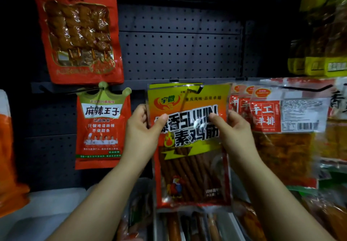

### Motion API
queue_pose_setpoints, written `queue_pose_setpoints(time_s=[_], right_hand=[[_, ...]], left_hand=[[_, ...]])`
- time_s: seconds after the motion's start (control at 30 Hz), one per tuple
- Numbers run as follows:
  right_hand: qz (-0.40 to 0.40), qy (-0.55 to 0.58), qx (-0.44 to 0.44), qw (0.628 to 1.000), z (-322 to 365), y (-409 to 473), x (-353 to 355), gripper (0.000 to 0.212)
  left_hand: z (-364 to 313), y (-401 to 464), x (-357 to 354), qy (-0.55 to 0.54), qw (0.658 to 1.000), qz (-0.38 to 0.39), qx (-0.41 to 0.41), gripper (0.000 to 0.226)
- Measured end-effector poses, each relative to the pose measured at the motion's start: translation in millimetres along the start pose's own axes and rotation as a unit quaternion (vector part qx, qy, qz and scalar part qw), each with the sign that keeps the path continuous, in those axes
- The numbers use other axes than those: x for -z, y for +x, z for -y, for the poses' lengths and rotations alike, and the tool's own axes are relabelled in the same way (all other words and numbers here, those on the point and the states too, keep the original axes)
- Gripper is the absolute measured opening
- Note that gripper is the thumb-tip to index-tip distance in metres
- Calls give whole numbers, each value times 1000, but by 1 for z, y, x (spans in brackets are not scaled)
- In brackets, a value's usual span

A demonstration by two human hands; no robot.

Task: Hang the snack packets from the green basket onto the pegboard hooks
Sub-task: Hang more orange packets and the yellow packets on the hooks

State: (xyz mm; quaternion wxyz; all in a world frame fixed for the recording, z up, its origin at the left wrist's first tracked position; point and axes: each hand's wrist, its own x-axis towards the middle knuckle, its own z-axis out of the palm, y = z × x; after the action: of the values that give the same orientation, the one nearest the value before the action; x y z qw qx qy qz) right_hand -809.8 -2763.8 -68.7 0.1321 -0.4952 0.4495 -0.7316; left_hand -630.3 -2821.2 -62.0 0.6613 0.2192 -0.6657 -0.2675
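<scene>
A red-and-yellow snack packet point(191, 158) with brown sticks showing through its window is upright in front of the dark pegboard point(178, 53). My left hand point(144, 128) grips its left edge and my right hand point(232, 130) grips its right edge, thumbs on the front. The packet's top hole sits at a metal hook point(197, 89), whose tip pokes through near the top edge. The green basket is not in view.
Hanging on the board are a red skewer packet point(78, 34) at upper left, a red crown-topped packet point(103, 128) beside my left hand, and several clear-and-red packets point(281, 128) to the right. Yellow packets point(323, 34) hang at upper right. Trays of snacks point(187, 225) lie below.
</scene>
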Motion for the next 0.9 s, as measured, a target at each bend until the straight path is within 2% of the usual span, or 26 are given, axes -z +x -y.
queue_pose_setpoints(time_s=[0.07,0.2,0.47,0.6,0.77,0.9], right_hand=[[-2,-10,-25,1000,-13,5,-5,19],[-16,-55,-55,997,-37,23,-16,9],[7,-162,-92,982,-70,67,-29,26],[33,-187,-117,975,-77,82,-32,28],[32,-191,-115,974,-88,86,-38,31],[48,-179,-95,978,-106,72,-38,28]], left_hand=[[15,3,-1,11,999,-12,30,17],[40,23,-7,71,996,-14,46,9],[79,67,-19,227,972,-46,46,12],[89,80,-21,217,971,-50,90,18],[97,80,-29,232,966,-62,98,14],[110,62,-23,149,982,-49,100,11]])
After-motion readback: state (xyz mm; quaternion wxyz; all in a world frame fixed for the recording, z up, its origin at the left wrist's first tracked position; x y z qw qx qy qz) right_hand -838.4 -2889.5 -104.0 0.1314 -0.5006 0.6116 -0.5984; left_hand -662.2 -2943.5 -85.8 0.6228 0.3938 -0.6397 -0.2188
